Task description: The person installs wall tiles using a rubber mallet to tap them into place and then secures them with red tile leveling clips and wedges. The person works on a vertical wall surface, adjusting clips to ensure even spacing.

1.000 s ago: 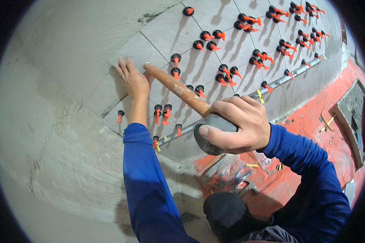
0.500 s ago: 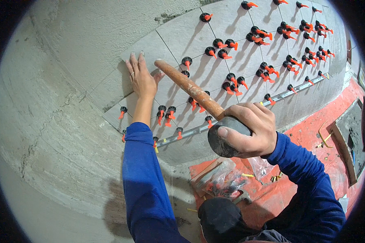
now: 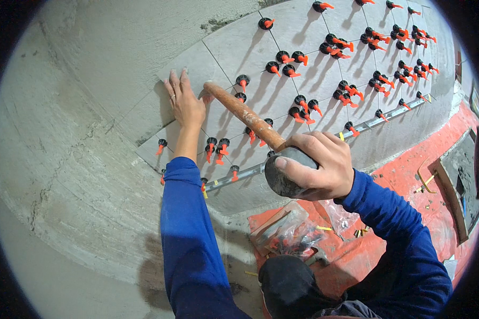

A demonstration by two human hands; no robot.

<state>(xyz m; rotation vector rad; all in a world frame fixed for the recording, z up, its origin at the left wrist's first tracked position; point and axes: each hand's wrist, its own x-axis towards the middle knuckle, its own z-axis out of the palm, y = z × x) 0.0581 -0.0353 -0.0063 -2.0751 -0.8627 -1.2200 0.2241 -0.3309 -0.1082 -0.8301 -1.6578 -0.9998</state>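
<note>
The fingers of the left hand lay slightly apart on the grey tile at the left end of the tiled area, the thumb set off to the right. The right hand, nearer and to the right, was clamped around the dark head of a mallet, so that the wooden handle pointed far and left. The handle's tip stood just beside the left thumb, over the tile; whether it touched the surface could not be told.

This arrangement carried several risks. A tap landing slightly left of its mark could have pinched the thumb, since tip and thumb were so close. Too hard a tap, concentrated by the narrow handle end, might have chipped the tile near its joint or sunk it below its neighbours. Uneven pressure from the left hand could have tilted the tile, for no clip showed along its left edge. A sideways swing of the handle might have knocked the black-and-red clips just to its right, loosening their hold on the joint.

Farther out, a metal strip ran along the near edge of the tiles, and bare cement extended to the left. A red sheet lay to the right, bearing a clear plastic bag at its near left.
</note>
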